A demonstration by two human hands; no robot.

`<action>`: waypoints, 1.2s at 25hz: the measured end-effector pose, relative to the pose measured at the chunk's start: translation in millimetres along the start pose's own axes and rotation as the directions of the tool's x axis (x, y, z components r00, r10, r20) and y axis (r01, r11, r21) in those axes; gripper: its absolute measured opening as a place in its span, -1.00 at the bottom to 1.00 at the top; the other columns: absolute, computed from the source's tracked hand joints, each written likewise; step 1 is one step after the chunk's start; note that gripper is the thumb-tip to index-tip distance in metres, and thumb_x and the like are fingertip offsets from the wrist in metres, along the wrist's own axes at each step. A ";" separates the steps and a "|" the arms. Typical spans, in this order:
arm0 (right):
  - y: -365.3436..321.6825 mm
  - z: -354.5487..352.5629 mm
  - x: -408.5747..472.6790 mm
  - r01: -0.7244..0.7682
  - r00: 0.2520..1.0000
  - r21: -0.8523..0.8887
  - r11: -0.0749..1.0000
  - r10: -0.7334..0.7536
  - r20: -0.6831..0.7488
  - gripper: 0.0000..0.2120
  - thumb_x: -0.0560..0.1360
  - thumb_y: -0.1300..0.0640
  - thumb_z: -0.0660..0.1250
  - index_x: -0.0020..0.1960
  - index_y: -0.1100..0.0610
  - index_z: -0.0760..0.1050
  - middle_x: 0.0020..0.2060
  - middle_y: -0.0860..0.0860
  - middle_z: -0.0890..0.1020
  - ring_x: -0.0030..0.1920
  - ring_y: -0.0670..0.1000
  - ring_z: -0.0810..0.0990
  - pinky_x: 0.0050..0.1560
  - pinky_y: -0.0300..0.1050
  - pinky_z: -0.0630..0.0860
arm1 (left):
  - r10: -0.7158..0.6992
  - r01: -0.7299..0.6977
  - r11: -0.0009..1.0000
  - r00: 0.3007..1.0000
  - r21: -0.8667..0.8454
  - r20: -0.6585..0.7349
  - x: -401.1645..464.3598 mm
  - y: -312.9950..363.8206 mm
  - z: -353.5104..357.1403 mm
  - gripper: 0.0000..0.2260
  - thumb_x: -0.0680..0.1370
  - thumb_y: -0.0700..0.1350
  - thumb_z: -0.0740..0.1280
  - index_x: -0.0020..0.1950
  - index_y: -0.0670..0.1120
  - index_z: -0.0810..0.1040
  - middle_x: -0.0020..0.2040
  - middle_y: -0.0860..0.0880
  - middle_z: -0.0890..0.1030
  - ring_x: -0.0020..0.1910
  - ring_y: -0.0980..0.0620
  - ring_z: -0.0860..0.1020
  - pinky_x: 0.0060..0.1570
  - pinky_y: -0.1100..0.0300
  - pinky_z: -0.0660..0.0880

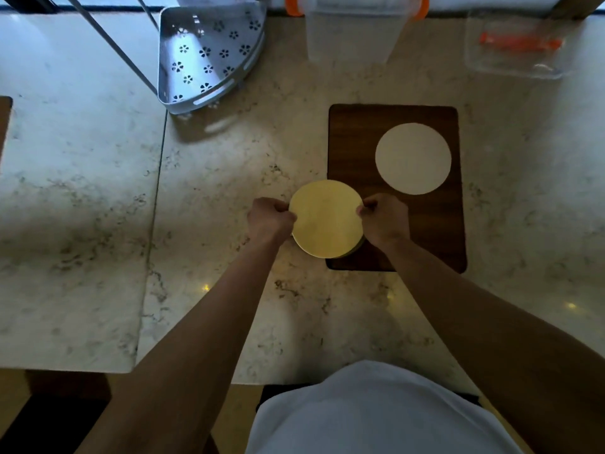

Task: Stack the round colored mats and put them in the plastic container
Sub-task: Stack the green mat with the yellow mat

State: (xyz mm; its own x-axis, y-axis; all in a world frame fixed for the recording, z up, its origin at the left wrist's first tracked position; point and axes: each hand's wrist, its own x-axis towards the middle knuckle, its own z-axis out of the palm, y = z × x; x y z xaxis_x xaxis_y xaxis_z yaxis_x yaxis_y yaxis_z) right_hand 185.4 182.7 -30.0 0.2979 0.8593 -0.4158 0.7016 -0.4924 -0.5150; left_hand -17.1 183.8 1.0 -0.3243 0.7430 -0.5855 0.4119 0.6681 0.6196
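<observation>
A stack of round mats with a yellow mat [327, 219] on top is held just above the table at the near left corner of a dark wooden board [357, 132]. My left hand [270, 219] pinches the stack's left edge and my right hand [384, 219] pinches its right edge. Darker mat edges peek out under the yellow one at its lower right. A single white round mat [413, 158] lies flat on the board, farther right. The clear plastic container [352, 34] with orange clips stands at the back of the table, beyond the board.
A grey perforated corner shelf [209, 57] on metal legs stands at the back left. A clear lid with an orange piece [517, 47] lies at the back right. A seam [157, 204] splits the marble tabletop left of my hands.
</observation>
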 end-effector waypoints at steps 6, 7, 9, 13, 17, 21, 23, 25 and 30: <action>-1.2 8.0 3.2 -0.039 0.998 0.006 0.999 0.039 -0.043 -0.81 0.58 0.13 0.30 0.14 0.16 0.57 0.05 0.08 0.66 0.06 0.08 0.61 -0.10 -0.13 0.46 | 0.014 -0.014 1.000 1.000 0.007 0.023 14.2 -10.5 6.5 -0.86 0.38 -0.23 0.43 -0.08 -0.14 0.70 -0.19 -0.16 0.70 -0.19 -0.15 0.69 -0.08 -0.10 0.66; 0.1 9.1 3.0 -0.047 0.998 0.008 0.999 0.048 -0.045 -0.81 0.58 0.13 0.30 0.15 0.16 0.56 0.06 0.08 0.65 0.08 0.09 0.61 -0.09 -0.13 0.46 | 0.021 -0.022 1.000 0.999 0.015 0.034 14.0 -12.3 8.1 -0.84 0.39 -0.23 0.42 -0.06 -0.16 0.70 -0.18 -0.16 0.70 -0.18 -0.16 0.69 -0.08 -0.11 0.66; 3.1 11.5 2.2 -0.056 0.998 0.011 0.998 0.056 -0.037 -0.80 0.58 0.13 0.30 0.17 0.16 0.54 0.08 0.09 0.64 0.09 0.09 0.60 -0.10 -0.13 0.45 | 0.036 -0.037 0.999 0.999 0.030 0.037 13.4 -14.8 10.6 -0.81 0.39 -0.23 0.41 -0.03 -0.17 0.70 -0.18 -0.15 0.70 -0.18 -0.16 0.68 -0.08 -0.11 0.66; 3.0 13.0 2.9 -0.077 0.996 0.026 0.997 0.078 -0.050 -0.82 0.57 0.13 0.31 0.14 0.16 0.55 0.06 0.09 0.64 0.06 0.10 0.61 -0.14 -0.12 0.44 | 0.103 -0.105 0.987 0.995 0.122 0.019 14.5 -13.5 11.5 -0.86 0.38 -0.23 0.39 -0.11 -0.14 0.72 -0.23 -0.18 0.71 -0.24 -0.14 0.68 -0.10 -0.07 0.65; 0.2 14.8 -1.2 -0.076 0.993 -0.005 0.997 0.075 -0.096 -0.84 0.56 0.12 0.32 0.08 0.16 0.57 0.03 0.09 0.64 0.05 0.10 0.61 -0.10 -0.08 0.51 | 0.212 -0.220 0.910 0.975 0.351 0.060 14.7 -11.6 15.3 -0.89 0.40 -0.22 0.33 -0.33 -0.17 0.53 -0.39 -0.20 0.57 -0.33 -0.21 0.58 -0.42 0.11 0.45; -2.4 11.6 -1.6 -0.108 0.991 -0.082 0.991 0.101 -0.082 -0.83 0.53 0.05 0.31 -0.06 0.13 0.62 -0.04 0.10 0.64 -0.01 0.12 0.62 -0.03 0.07 0.62 | 0.235 -0.251 0.839 0.967 0.483 0.094 16.5 -10.8 17.9 -0.79 0.47 -0.14 0.30 -0.16 -0.29 0.57 -0.20 -0.26 0.63 -0.20 -0.23 0.60 -0.25 0.05 0.52; -3.9 9.4 -2.1 -0.116 0.992 -0.111 0.987 0.109 -0.069 -0.80 0.53 0.02 0.31 -0.14 0.12 0.63 -0.08 0.11 0.65 -0.05 0.12 0.63 -0.05 0.08 0.63 | 0.242 -0.258 0.837 0.966 0.482 0.095 18.7 -10.4 17.5 -0.82 0.45 -0.15 0.31 -0.19 -0.29 0.53 -0.20 -0.28 0.63 -0.21 -0.25 0.60 -0.30 0.08 0.46; -6.6 9.1 -3.7 -0.141 0.989 -0.104 0.985 0.134 -0.066 -0.78 0.53 0.02 0.31 -0.14 0.13 0.64 -0.07 0.11 0.65 -0.06 0.13 0.64 -0.06 0.08 0.64 | 0.237 -0.253 0.835 0.967 0.488 0.096 21.5 -10.4 18.3 -0.84 0.44 -0.16 0.31 -0.21 -0.27 0.52 -0.19 -0.28 0.62 -0.21 -0.26 0.60 -0.32 0.12 0.40; -9.2 5.0 -1.1 -0.156 0.988 -0.071 0.985 0.155 -0.010 -0.75 0.51 0.05 0.31 -0.20 0.21 0.60 -0.15 0.14 0.65 -0.11 0.15 0.64 -0.10 0.11 0.64 | 0.183 -0.200 0.894 0.980 0.401 0.082 20.6 -9.7 20.9 -0.85 0.37 -0.20 0.33 -0.33 -0.23 0.41 -0.37 -0.23 0.52 -0.35 -0.18 0.50 -0.40 0.17 0.29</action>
State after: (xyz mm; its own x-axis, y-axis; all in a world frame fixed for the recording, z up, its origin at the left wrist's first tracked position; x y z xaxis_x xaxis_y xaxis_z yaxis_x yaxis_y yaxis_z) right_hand 175.4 185.7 -28.6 0.4098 0.7739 -0.4828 0.6912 -0.6089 -0.3892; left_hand -10.0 191.8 -28.0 -0.1726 0.8468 -0.5032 0.7748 0.4322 0.4615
